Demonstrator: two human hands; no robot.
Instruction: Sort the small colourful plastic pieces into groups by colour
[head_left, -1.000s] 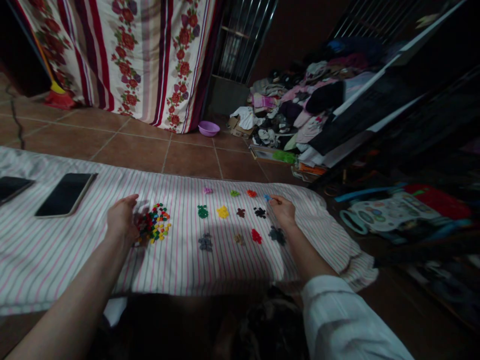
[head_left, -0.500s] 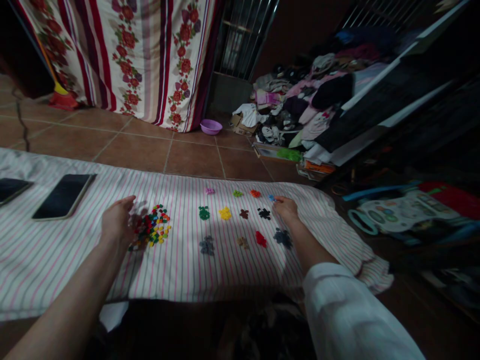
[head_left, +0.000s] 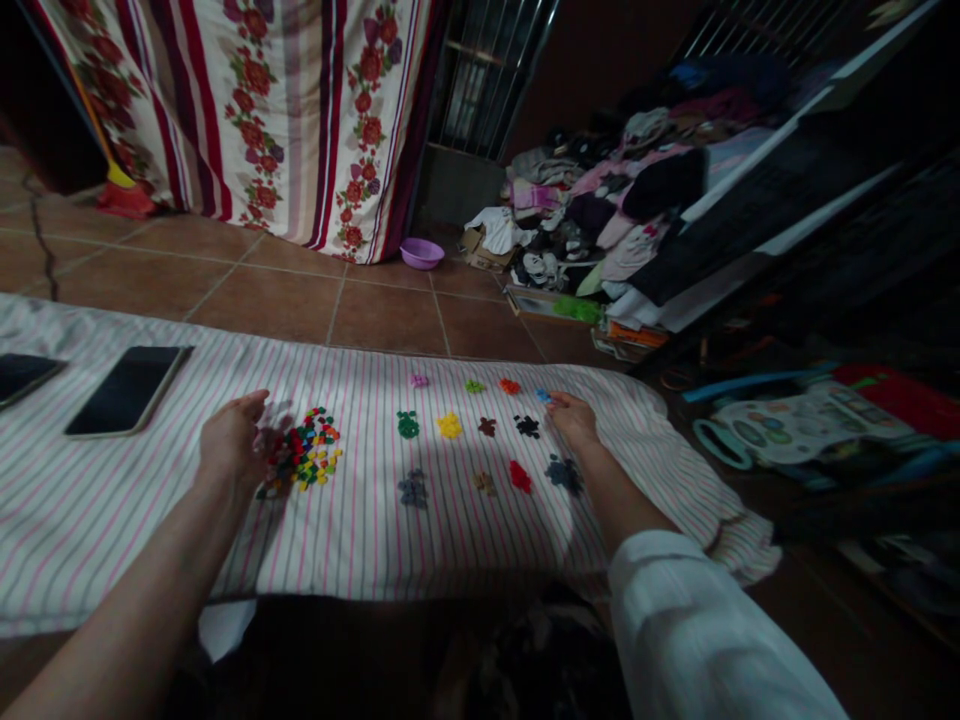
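My left hand (head_left: 231, 437) rests at the left edge of a mixed heap of small coloured pieces (head_left: 311, 450), its fingers apart and nothing seen in them. My right hand (head_left: 574, 418) is closed at the fingertips beside the small blue pile (head_left: 542, 395); whatever it grips is too small to tell. Sorted piles lie between my hands: green (head_left: 408, 425), yellow (head_left: 449, 426), brown (head_left: 487, 427), black (head_left: 527, 427), grey (head_left: 413, 488), tan (head_left: 484, 484), red (head_left: 520, 477) and dark blue-grey (head_left: 563, 474). Farther back are pink (head_left: 419, 381), lime (head_left: 474, 386) and orange (head_left: 509, 386) piles.
Two phones, one whole (head_left: 129, 391) and one cut off by the frame (head_left: 27, 378), lie left on the striped cloth (head_left: 375, 550). Beyond it, a purple basin (head_left: 422, 254) stands on the floor. Clothes (head_left: 570, 200) are heaped behind, right.
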